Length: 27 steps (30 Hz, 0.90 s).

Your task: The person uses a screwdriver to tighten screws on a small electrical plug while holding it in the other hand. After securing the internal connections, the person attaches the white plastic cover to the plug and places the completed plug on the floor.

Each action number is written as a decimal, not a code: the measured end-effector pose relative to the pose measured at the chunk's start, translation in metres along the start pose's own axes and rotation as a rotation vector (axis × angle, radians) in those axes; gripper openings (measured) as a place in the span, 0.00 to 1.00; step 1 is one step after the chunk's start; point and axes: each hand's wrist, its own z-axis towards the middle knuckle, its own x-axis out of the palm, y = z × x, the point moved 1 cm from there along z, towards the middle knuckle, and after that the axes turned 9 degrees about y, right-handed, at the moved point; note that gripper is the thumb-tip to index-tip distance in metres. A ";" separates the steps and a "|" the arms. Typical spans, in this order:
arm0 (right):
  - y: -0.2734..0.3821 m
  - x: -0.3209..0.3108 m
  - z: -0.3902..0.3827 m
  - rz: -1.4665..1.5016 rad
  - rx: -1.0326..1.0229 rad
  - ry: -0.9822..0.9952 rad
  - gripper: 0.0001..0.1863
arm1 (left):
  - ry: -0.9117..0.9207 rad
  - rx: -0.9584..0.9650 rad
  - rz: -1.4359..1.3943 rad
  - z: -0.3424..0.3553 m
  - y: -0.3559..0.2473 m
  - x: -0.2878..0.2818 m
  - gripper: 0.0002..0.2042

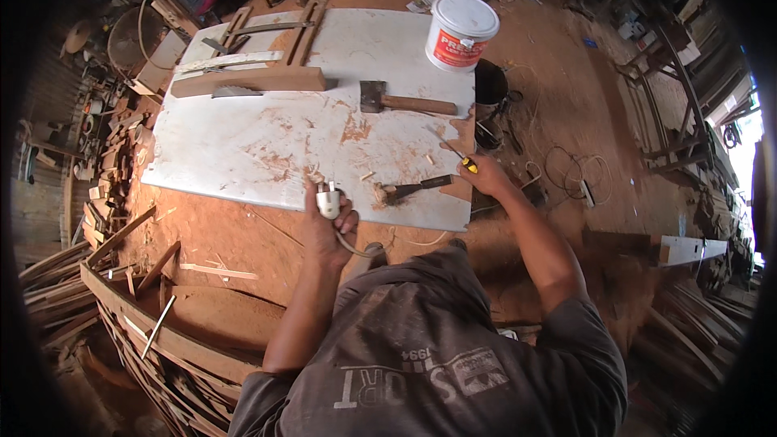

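My left hand (325, 235) is closed round a white electrical plug (329, 205), its pins pointing away from me. From the plug a pale cable (354, 251) curves down past the hand to the right. At the table's right edge, my right hand (488, 177) grips a screwdriver (469, 164) by its yellow and black handle, the thin shaft slanting up and left over the white tabletop (243, 133). Between my hands lies a dark-handled tool (417, 188) with a frayed, brush-like end. Farther back rests a hatchet (417, 104) with a wooden handle.
A white lidded bucket (463, 32) stands at the table's far right corner. Wooden pieces (267, 81) and a frame lie at the far left. Timber offcuts (146, 332) fill a wooden bin at lower left. A loose cable (566, 174) lies on the dirt floor at right.
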 end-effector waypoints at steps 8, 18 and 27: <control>0.236 -0.029 -0.056 0.621 -0.135 0.232 0.12 | 0.214 -0.024 0.021 0.004 0.026 0.034 0.20; 0.299 -0.037 -0.073 0.384 -0.183 0.207 0.16 | 0.093 -0.053 0.143 -0.004 0.023 0.048 0.18; 0.320 -0.023 -0.078 0.082 -0.211 -0.004 0.17 | 0.109 0.219 0.336 -0.009 0.017 0.045 0.13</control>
